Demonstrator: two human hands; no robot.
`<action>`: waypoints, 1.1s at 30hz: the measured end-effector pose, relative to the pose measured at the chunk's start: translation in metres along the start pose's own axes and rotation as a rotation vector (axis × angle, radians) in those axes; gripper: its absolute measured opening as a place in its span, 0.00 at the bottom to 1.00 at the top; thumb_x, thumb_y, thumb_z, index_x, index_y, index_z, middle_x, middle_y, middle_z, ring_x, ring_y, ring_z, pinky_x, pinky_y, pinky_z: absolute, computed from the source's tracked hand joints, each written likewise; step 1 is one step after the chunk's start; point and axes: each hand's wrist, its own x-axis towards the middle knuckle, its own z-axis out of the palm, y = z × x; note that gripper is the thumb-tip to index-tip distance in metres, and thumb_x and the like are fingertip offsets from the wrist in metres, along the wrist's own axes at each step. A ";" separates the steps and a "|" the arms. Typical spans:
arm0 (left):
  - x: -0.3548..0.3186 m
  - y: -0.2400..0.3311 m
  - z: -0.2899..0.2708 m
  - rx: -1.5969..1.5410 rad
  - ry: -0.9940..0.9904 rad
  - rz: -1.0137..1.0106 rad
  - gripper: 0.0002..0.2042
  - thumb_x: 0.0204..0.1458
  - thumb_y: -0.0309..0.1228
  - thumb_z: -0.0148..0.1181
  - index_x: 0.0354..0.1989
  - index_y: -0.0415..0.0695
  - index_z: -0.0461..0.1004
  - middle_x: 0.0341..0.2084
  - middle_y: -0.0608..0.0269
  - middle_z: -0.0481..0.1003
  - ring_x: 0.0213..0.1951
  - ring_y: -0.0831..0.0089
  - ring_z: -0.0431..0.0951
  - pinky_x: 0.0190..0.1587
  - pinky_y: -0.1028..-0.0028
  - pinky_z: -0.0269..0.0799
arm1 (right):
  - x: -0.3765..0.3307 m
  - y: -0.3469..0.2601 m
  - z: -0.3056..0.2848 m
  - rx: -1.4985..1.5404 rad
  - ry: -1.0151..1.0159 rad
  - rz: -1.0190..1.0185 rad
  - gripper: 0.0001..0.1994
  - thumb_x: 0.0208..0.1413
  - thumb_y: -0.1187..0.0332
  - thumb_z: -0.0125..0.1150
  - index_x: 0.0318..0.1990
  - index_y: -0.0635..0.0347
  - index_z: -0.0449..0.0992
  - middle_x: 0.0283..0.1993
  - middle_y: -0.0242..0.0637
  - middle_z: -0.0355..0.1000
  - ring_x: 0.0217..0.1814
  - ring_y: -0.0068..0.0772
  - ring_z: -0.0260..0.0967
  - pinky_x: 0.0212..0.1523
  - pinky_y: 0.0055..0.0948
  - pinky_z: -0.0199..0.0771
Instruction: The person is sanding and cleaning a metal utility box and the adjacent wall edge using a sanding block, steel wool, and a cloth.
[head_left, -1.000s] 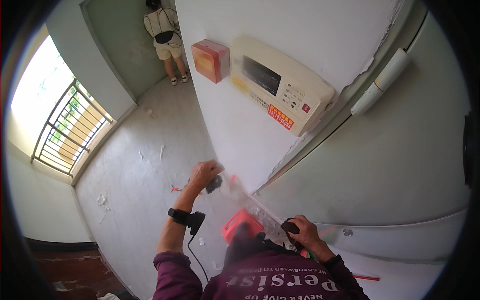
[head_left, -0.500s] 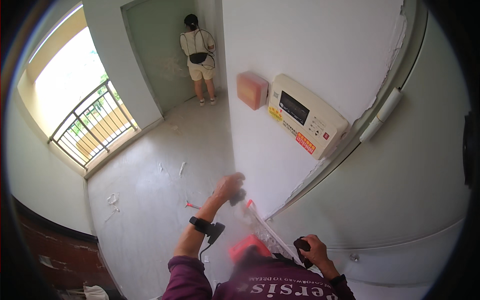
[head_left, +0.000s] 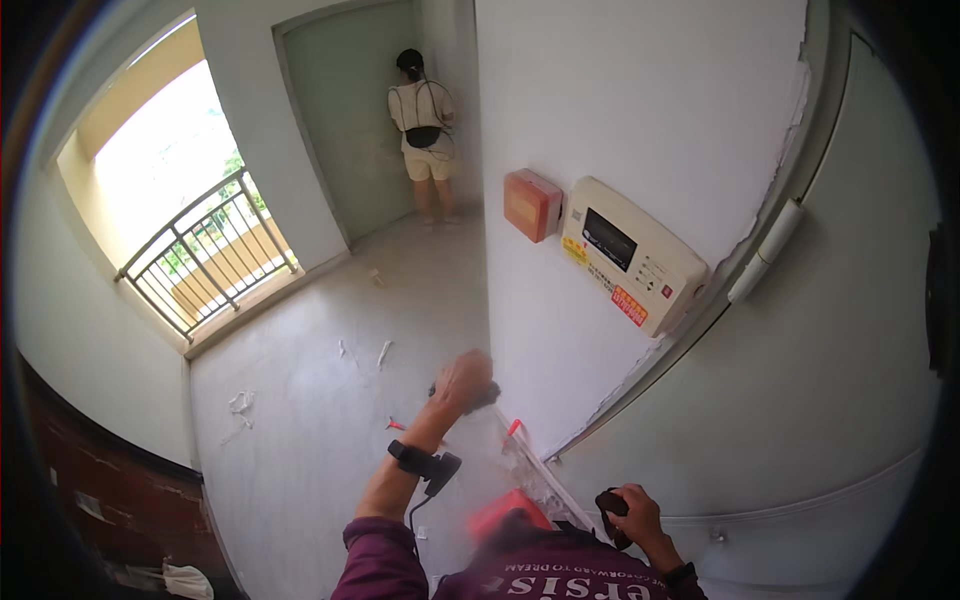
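My left hand [head_left: 462, 382] is stretched out in front of me and pressed to the corner edge of a white wall [head_left: 560, 330], fingers closed on a small dark tool [head_left: 486, 397]. It is blurred with motion. A black band with a cable sits on that wrist [head_left: 415, 462]. My right hand [head_left: 632, 512] is low by my chest, gripping a small dark handle [head_left: 609, 503]. A red object [head_left: 508, 512] shows below, next to a strip of torn clear film [head_left: 530, 470] along the wall's foot.
On the wall hang an orange box [head_left: 531, 205] and a cream control panel [head_left: 632, 256]. Another person [head_left: 424, 130] stands facing a far corner. A railing [head_left: 205, 255] guards a bright opening at left. Scraps of white paper [head_left: 240, 402] lie on the grey floor.
The view has tilted upward. My left hand has kept moving along the wall's corner edge. My right hand has stayed low with its grip unchanged.
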 end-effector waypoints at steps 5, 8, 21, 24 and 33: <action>0.009 0.051 -0.004 -0.267 0.155 0.234 0.07 0.48 0.29 0.60 0.32 0.40 0.72 0.28 0.54 0.76 0.25 0.63 0.76 0.32 0.68 0.72 | -0.001 -0.007 0.001 0.030 0.010 0.039 0.16 0.43 0.63 0.66 0.42 0.51 0.74 0.42 0.38 0.71 0.42 0.42 0.71 0.41 0.35 0.73; 0.013 0.097 -0.016 -0.437 0.104 0.246 0.08 0.47 0.29 0.61 0.30 0.39 0.70 0.21 0.59 0.74 0.20 0.73 0.73 0.26 0.73 0.69 | -0.004 -0.013 0.002 0.051 0.025 0.046 0.16 0.45 0.62 0.66 0.42 0.51 0.74 0.41 0.38 0.71 0.41 0.42 0.72 0.41 0.35 0.73; 0.046 0.193 -0.011 -0.774 0.122 0.247 0.12 0.48 0.35 0.60 0.29 0.36 0.71 0.21 0.63 0.72 0.22 0.79 0.68 0.28 0.77 0.65 | -0.032 -0.009 0.003 0.076 0.098 0.128 0.16 0.44 0.64 0.66 0.42 0.52 0.74 0.43 0.38 0.71 0.44 0.43 0.71 0.43 0.35 0.72; 0.051 0.192 -0.005 -0.860 0.122 0.265 0.12 0.49 0.34 0.59 0.29 0.35 0.72 0.21 0.65 0.72 0.24 0.81 0.68 0.29 0.79 0.65 | -0.039 -0.007 0.004 0.080 0.091 0.147 0.16 0.43 0.64 0.66 0.42 0.52 0.74 0.44 0.38 0.71 0.45 0.43 0.71 0.43 0.35 0.72; 0.057 0.196 0.000 -0.859 0.143 0.229 0.09 0.50 0.30 0.57 0.30 0.35 0.71 0.21 0.57 0.75 0.24 0.74 0.73 0.31 0.74 0.70 | -0.040 -0.008 0.000 0.102 0.101 0.189 0.16 0.43 0.64 0.66 0.42 0.53 0.74 0.42 0.39 0.70 0.44 0.42 0.70 0.43 0.34 0.72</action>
